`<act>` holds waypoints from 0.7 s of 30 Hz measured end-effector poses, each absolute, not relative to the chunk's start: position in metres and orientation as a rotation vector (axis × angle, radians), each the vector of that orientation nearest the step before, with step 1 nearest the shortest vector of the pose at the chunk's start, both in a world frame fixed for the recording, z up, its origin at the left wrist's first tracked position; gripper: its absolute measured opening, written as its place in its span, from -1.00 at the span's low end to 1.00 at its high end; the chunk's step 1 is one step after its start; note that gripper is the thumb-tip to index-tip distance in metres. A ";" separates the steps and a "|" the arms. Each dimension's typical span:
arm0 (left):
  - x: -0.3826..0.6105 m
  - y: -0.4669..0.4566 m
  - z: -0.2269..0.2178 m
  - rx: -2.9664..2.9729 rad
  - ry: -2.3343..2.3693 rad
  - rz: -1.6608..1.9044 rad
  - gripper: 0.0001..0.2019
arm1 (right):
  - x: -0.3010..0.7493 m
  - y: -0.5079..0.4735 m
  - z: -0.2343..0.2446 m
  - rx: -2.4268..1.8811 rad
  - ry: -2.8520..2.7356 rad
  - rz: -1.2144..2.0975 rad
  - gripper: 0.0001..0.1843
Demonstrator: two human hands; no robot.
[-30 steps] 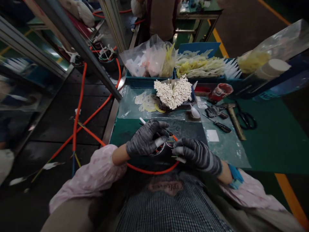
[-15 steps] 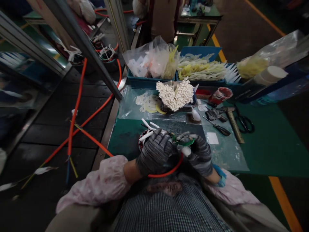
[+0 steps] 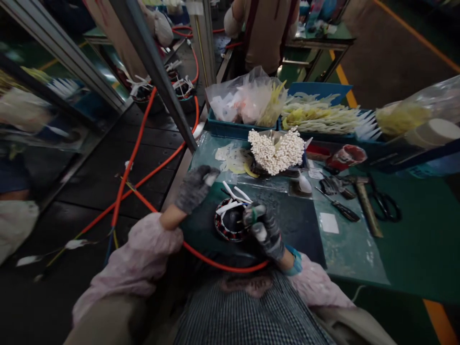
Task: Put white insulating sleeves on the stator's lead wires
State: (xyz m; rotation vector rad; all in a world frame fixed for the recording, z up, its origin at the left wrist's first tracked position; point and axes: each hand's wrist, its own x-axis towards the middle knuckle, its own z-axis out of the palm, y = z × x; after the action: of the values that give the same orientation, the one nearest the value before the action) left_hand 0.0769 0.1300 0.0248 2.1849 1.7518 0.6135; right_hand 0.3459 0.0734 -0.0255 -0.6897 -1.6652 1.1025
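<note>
Holding green strand (image 3: 255, 209), apron lettering (image 3: 248, 284) blurred

One head-worn camera looks forward and down over the wearer's apron (image 3: 233, 311), the left hand (image 3: 194, 190) and right hand (image 3: 265, 230) close below, the counter (image 3: 419, 239) stretching ahead, and a co-worker's torso (image 3: 268, 36) cut off at the top edge.

Green bench (image 3: 417, 249) carries a dark mat (image 3: 298, 227), round wound part (image 3: 230, 235) toward the front, clear plastic sheet (image 3: 354, 258) — screwdriver (image 3: 345, 211) and white paper square (image 3: 329, 223) on that — hammer (image 3: 369, 211) and scissors (image 3: 378, 192) farther right, blue bins (image 3: 237, 128) along the back.
</note>
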 end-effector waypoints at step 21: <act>0.119 0.243 -0.011 2.353 1.686 0.243 -0.86 | 0.349 0.074 -0.014 -0.571 -1.790 0.918 -0.79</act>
State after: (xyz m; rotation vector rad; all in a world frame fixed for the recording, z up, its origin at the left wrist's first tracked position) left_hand 0.1191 0.2435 -0.0109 2.3525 1.6858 0.2425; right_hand 0.3490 0.0737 -0.0144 -0.5714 -1.7896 0.9179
